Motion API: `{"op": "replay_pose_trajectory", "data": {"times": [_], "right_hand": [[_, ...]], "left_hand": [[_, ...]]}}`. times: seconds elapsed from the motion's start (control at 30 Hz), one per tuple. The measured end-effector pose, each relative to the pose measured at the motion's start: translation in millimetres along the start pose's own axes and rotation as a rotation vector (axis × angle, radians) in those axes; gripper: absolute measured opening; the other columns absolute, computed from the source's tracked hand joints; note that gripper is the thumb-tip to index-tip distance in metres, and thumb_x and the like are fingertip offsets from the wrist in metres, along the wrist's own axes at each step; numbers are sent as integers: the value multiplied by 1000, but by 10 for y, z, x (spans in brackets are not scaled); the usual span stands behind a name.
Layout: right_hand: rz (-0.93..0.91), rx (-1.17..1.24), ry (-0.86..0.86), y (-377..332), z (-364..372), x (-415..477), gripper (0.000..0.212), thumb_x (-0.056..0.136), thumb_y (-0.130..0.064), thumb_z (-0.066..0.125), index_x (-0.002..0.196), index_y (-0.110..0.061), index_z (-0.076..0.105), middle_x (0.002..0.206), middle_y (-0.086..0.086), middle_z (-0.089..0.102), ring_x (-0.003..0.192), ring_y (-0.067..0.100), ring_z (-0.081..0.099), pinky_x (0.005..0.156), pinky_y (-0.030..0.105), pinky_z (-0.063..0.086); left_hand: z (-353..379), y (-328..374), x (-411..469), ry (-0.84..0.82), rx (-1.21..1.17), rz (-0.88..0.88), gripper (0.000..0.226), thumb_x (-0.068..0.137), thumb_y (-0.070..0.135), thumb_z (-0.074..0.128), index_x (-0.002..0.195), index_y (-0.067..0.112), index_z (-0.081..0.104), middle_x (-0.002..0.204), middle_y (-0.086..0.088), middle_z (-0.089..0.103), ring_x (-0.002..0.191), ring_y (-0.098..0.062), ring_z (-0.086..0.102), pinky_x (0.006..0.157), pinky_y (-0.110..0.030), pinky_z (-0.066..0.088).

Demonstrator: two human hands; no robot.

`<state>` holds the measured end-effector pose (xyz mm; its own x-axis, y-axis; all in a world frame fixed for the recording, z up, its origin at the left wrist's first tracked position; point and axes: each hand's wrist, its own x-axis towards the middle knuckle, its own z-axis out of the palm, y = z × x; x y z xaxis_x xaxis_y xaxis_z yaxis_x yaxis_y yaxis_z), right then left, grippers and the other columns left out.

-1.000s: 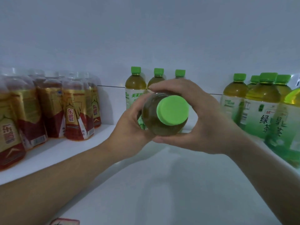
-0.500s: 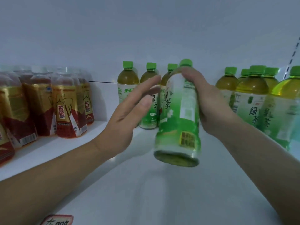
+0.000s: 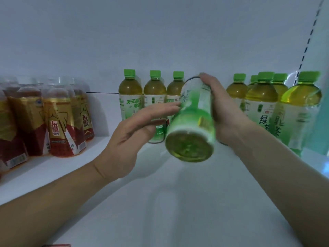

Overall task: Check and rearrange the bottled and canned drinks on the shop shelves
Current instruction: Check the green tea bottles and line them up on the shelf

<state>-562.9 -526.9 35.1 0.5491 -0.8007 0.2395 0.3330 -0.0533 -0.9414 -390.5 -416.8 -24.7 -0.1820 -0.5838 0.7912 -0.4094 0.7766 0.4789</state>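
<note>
The green tea bottle has swung round within the last second: first its cap faced the camera, then it stood nearly upright, and now its base points at the camera with the top tipped away toward the back of the shelf. This looks like the checking part of the task, probably a look at the bottom or a printed date, so the bottle is not yet back in its row.

The right hand is closed around the bottle's upper body, thumb over the top edge and fingers wrapped behind, and carries it in the air above the shelf. The left hand has let go of its earlier grip; its fingers are stretched out flat and nearly straight, the tips just touching the label on the bottle's left side, steadying rather than gripping.

Behind the held bottle stand three matching bottles in a row against the back wall. A larger group of green tea bottles stands at the right, and red and gold drink bottles stand well apart at the left.
</note>
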Motion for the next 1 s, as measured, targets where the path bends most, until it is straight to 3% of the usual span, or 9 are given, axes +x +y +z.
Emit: {"op": "replay_pose_trajectory", "data": {"times": [0.1, 0.2, 0.3, 0.43, 0.57, 0.63, 0.7, 0.83, 1.0], "right_hand": [[-236, -335, 212, -112, -24, -54, 33, 84, -50, 74, 105, -25, 68, 96, -9, 77, 84, 7, 74, 80, 29, 60], [-345, -523, 314, -79, -43, 25, 51, 74, -47, 85, 116, -32, 60, 104, -16, 70, 90, -3, 67, 78, 18, 51], [-375, -689, 387, -64, -68, 212, 74, 74, -50, 85, 137, -29, 53, 118, -15, 65, 102, 3, 63, 90, 26, 52], [-289, -721, 449, -25, -134, 465, 81, 79, -49, 82, 147, -27, 43, 134, -9, 59, 119, 16, 58, 103, 38, 49], [-153, -809, 405, 111, -233, 553, 74, 83, -23, 82, 144, -19, 40, 124, -1, 60, 104, 17, 59, 81, 27, 52], [-70, -870, 424, 195, -296, 552, 65, 84, -13, 79, 137, -15, 42, 122, 3, 62, 99, 19, 59, 84, 33, 54], [-21, -980, 458, 283, -317, 566, 59, 85, -15, 78, 134, -13, 45, 122, 6, 64, 102, 24, 62, 91, 41, 53], [-23, -1148, 507, 368, -274, 617, 48, 88, -24, 76, 126, -10, 50, 121, 8, 64, 108, 28, 63, 80, 31, 47], [64, -1335, 433, 348, -243, 589, 41, 89, -24, 71, 121, -8, 52, 115, 11, 62, 106, 31, 62, 81, 34, 50]], "left_hand": [[-12, -83, -17, 24, 66, -119, 42, 90, 24, 46, 131, 24, 58, 140, 8, 58, 135, -13, 49, 110, -30, 41], [-10, -206, -41, -60, 375, -218, 47, 88, 36, 55, 135, 38, 52, 144, 21, 49, 138, 2, 38, 117, -27, 32], [2, -332, 52, -261, 846, -184, 61, 89, 40, 57, 148, 32, 43, 156, 15, 35, 146, -4, 23, 122, -35, 22], [-41, -434, 373, -427, 1107, -218, 69, 95, 37, 51, 157, 31, 23, 166, 10, 11, 153, -13, -2, 122, -31, -7], [-41, -515, 520, -482, 1228, -125, 65, 98, 36, 41, 158, 26, 21, 168, 6, 5, 154, -19, -8, 118, -34, -20], [-11, -581, 498, -518, 1265, -89, 63, 99, 37, 38, 158, 25, 19, 168, 5, 2, 154, -21, -11, 115, -35, -23], [13, -634, 453, -516, 1249, -95, 62, 100, 38, 36, 158, 26, 19, 168, 5, 1, 154, -22, -12, 114, -35, -24], [28, -727, 382, -501, 1196, -84, 61, 100, 35, 36, 158, 26, 20, 168, 6, 1, 154, -23, -12, 117, -37, -22], [33, -709, 376, -517, 1183, -89, 59, 97, 39, 41, 155, 27, 31, 167, 4, 10, 154, -27, -1, 122, -41, -13]]}}
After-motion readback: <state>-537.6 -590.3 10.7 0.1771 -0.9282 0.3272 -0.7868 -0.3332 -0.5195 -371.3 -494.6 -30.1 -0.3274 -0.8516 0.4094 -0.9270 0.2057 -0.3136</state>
